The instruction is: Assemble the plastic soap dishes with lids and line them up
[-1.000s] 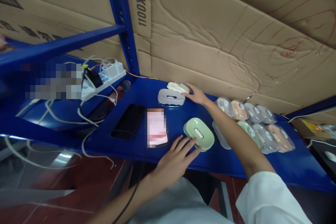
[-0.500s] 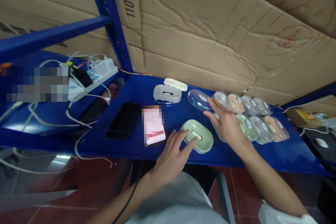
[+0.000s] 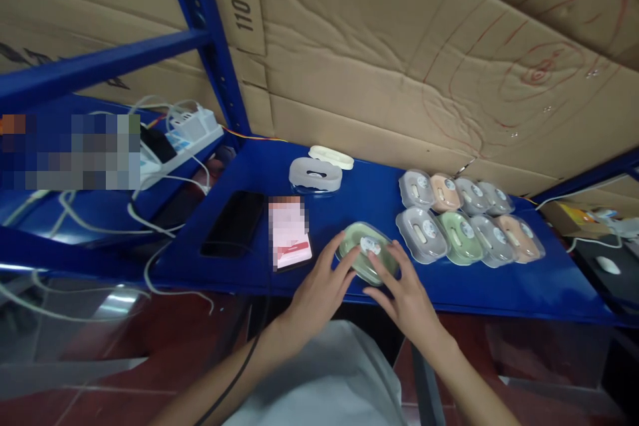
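Observation:
A green oval soap box (image 3: 365, 251) with a clear lid on it sits near the front edge of the blue shelf (image 3: 499, 283). My left hand (image 3: 319, 293) touches its left side with the fingertips. My right hand (image 3: 407, 296) presses on its right side and lid, fingers spread. Both hands rest on the box together.
Two rows of lidded soap boxes (image 3: 464, 219) in green, peach and grey lie to the right. A grey base (image 3: 315, 175) and a cream piece (image 3: 331, 156) sit at the back. Two phones (image 3: 289, 233) (image 3: 233, 223) lie to the left, then a power strip (image 3: 187, 136) with cables. Cardboard stands behind.
My right hand left the cream piece at the back, picked up a clear lid and set it on the green box. My left hand stayed by the box.

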The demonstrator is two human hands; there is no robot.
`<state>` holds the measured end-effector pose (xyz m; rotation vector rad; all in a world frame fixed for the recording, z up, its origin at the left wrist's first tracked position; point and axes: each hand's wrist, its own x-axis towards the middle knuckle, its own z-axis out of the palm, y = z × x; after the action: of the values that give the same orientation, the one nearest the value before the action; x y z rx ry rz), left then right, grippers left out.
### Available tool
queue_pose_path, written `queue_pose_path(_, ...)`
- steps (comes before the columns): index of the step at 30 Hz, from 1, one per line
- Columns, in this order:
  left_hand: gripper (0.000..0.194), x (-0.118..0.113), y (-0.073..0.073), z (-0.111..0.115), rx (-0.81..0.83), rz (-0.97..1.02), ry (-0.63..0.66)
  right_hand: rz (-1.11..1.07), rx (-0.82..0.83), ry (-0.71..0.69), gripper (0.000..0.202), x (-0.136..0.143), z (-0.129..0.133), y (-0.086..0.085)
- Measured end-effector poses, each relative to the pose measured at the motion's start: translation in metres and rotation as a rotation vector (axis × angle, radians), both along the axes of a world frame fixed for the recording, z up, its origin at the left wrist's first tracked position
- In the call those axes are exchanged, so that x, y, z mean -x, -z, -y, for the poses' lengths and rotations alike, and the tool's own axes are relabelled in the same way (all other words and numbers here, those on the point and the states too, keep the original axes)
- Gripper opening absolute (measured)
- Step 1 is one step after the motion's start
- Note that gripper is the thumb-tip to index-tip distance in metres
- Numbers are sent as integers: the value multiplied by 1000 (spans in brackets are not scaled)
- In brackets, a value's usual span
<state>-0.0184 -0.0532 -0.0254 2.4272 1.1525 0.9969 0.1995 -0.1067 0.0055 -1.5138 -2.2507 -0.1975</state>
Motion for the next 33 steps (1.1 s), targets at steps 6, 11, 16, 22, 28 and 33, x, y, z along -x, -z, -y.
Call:
queue_pose_path(6,51,-1,1,-3,-17,12,9,56,48,-30,76,-6,-2,3)
queue_pose_path(11,40,1,5,-4,17,73,14,76,121,-169,71,-22,-5,-9)
queue_pose_path(16,29,0,6,-2,38,104,9,76,122,-240,68,-29,-5,-14)
queue_pose_path(22,45,-1,-1,1,-20,-25,-4,-3,106,-185,67,-38,-4,-7)
queue_pose_path(28,54,-5,-5,-3,29,-10,84,-64,181,-207,62,-48,-1,-1)
queue_pose_path(33,44,-7,-4,-12,26,34,67,-50,179,-239,61,-48,-9,-3)
